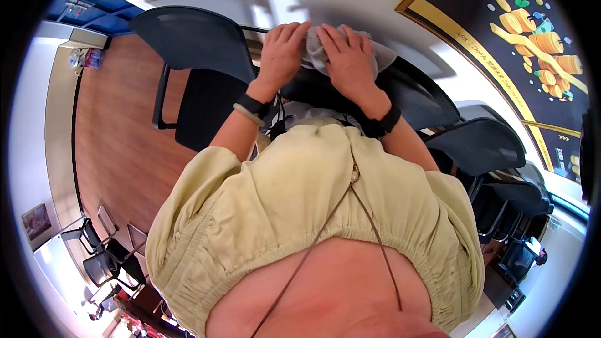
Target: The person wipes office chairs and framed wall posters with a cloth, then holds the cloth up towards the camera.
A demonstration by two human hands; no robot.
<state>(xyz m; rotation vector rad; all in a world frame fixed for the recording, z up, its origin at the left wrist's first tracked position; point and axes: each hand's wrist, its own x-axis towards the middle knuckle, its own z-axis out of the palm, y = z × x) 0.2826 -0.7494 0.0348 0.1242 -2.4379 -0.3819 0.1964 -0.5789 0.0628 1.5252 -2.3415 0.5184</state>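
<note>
A bunched grey cloth (317, 46) lies against the top of a dark chair back near the wall. My right hand (347, 56) presses onto it with bent fingers, and more of the fabric shows beyond that hand's right side. Close against the cloth's left edge is my left hand (283, 50), its fingers together and curled forward. What those left fingertips grip is hidden. Both wrists carry dark bands, and a pale bangle (248, 114) sits on the left one.
A black chair (194, 40) stands close on my left, over a brown wood floor (119, 125). Several dark chairs (479, 144) line up along the wall to my right. A framed poster with gold coins (538, 44) hangs there. Blue cabinets (84, 3) stand far left.
</note>
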